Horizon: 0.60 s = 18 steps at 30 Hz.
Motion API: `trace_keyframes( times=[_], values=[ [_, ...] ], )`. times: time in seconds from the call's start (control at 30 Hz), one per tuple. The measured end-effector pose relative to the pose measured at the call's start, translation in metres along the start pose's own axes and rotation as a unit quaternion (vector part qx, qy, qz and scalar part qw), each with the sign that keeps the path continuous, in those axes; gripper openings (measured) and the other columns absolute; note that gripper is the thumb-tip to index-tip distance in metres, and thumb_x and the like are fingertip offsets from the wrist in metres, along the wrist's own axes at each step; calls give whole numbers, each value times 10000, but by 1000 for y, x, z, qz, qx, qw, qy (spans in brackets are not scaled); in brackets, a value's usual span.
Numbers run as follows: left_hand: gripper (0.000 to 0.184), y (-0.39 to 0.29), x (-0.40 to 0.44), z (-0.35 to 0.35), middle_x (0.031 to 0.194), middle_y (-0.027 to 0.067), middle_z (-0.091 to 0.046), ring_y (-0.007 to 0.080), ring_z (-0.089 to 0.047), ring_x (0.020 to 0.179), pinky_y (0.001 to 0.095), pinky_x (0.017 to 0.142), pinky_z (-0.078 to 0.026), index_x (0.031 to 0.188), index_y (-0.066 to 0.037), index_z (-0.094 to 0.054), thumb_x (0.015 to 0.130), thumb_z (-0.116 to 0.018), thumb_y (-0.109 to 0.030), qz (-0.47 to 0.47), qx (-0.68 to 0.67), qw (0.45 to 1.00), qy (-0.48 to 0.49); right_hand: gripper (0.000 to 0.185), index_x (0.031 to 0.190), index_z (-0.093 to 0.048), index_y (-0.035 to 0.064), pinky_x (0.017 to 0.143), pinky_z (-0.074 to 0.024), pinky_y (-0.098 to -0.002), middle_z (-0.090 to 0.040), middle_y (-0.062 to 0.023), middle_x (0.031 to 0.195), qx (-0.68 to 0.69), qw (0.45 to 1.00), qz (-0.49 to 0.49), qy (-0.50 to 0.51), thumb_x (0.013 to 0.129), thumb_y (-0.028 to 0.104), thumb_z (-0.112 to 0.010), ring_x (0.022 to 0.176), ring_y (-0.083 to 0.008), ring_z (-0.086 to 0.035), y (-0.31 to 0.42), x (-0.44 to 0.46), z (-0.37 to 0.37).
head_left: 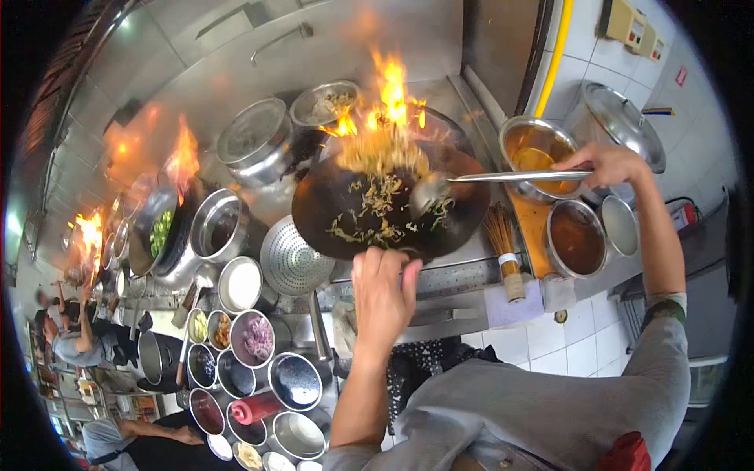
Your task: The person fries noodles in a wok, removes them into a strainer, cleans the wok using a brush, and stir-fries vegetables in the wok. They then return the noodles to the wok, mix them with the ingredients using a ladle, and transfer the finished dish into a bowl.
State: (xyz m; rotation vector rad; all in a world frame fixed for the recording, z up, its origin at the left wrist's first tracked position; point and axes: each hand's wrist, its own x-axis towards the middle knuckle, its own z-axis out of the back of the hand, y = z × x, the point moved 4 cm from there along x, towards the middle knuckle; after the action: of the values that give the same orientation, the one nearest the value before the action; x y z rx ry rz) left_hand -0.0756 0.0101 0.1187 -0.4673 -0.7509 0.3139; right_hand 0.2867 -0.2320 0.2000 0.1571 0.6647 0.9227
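Observation:
My left hand (382, 290) is closed on the near rim of a dark wok (318, 208), thumb pointing up to the right. The wok is tilted over the stove, and sliced food (381, 196) is tossed up blurred at its far side. Tall flames (391, 86) rise behind that food. In my right hand (614, 165) is the end of a long metal ladle (514, 177). The ladle's bowl rests inside the wok on the right, close to the green and brown pieces.
Right of the wok are a pot of oil (542, 141), a pot of brown sauce (577, 239) and a bamboo brush (506, 255). Left are a perforated strainer (294, 255), ingredient containers (254, 337) and a second flaming wok (153, 231). Other people (82, 334) work farther left.

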Motion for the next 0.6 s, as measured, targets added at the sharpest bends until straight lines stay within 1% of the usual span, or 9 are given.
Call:
trace_keyframes(
  times=[0.03, 0.1, 0.2, 0.3, 0.33, 0.37, 0.4, 0.5, 0.6],
  values=[
    [172, 11, 5, -15, 932, 140, -582, 370, -541, 909, 465, 798, -435, 961, -40, -639, 868, -749, -134, -8, -3, 1000, 4, 672, 1410, -618, 146, 1019, -493, -350, -679, -116, 1337, -13, 1000, 1, -12, 763, -32, -651, 1191, -206, -641, 5, 5, 5],
    [147, 52, -6, -58, 933, 141, -588, 376, -547, 934, 468, 799, -439, 967, -45, -646, 877, -728, -127, 8, 13, 1000, 3, 685, 1402, -636, 219, 923, -533, -380, -725, -124, 1240, -87, 985, 127, -83, 773, -52, -635, 1096, -219, -684, 4, 50, -15],
    [129, 62, -47, -78, 941, 156, -606, 386, -557, 916, 479, 808, -446, 932, -45, -660, 862, -735, -124, 5, 29, 999, 34, 712, 1392, -641, 261, 898, -534, -385, -734, -143, 1194, -142, 955, 141, -219, 757, -61, -628, 1043, -254, -702, -3, 78, -28],
    [151, 31, -73, -44, 931, 171, -604, 406, -555, 896, 492, 819, -445, 911, -33, -651, 844, -754, -120, -12, -1, 1000, 27, 712, 1397, -631, 270, 932, -522, -397, -722, -153, 1200, -101, 975, 66, -188, 763, -53, -636, 1051, -296, -699, 13, 11, -1],
    [157, 32, -58, -39, 925, 166, -597, 403, -556, 906, 491, 826, -446, 925, -33, -645, 850, -751, -121, 7, 6, 1000, 29, 700, 1399, -630, 256, 984, -505, -405, -703, -136, 1269, -91, 975, 96, -178, 768, -49, -648, 1125, -306, -679, -6, 8, 5],
    [163, 37, -38, -34, 918, 162, -590, 400, -556, 915, 490, 833, -447, 939, -33, -639, 856, -747, -122, 29, 19, 999, 39, 672, 1378, -650, 238, 1001, -506, -390, -706, -135, 1265, -54, 968, 148, -193, 770, -48, -661, 1143, -293, -680, -16, -7, 9],
    [168, 39, -18, -34, 917, 154, -581, 392, -554, 946, 486, 832, -445, 952, -38, -627, 873, -737, -137, 38, 4, 999, 27, 664, 1363, -661, 217, 1033, -501, -387, -692, -134, 1292, -91, 977, 96, -166, 758, -58, -666, 1189, -292, -664, -17, -17, 20],
    [168, 75, -5, -70, 938, 149, -584, 379, -553, 971, 482, 824, -443, 951, -47, -632, 884, -734, -162, 20, 39, 999, 25, 693, 1381, -643, 222, 1041, -498, -406, -680, -137, 1309, -166, 976, 47, -132, 755, -73, -639, 1176, -316, -663, -8, -40, 42],
    [187, 81, 0, -84, 1002, 134, -599, 354, -563, 1005, 462, 837, -444, 991, -64, -655, 885, -739, -193, 42, 45, 996, 56, 692, 1398, -629, 223, 1017, -505, -415, -678, -163, 1294, -223, 966, 4, -128, 766, -56, -606, 1149, -349, -663, 2, -7, 32]
  ],
)
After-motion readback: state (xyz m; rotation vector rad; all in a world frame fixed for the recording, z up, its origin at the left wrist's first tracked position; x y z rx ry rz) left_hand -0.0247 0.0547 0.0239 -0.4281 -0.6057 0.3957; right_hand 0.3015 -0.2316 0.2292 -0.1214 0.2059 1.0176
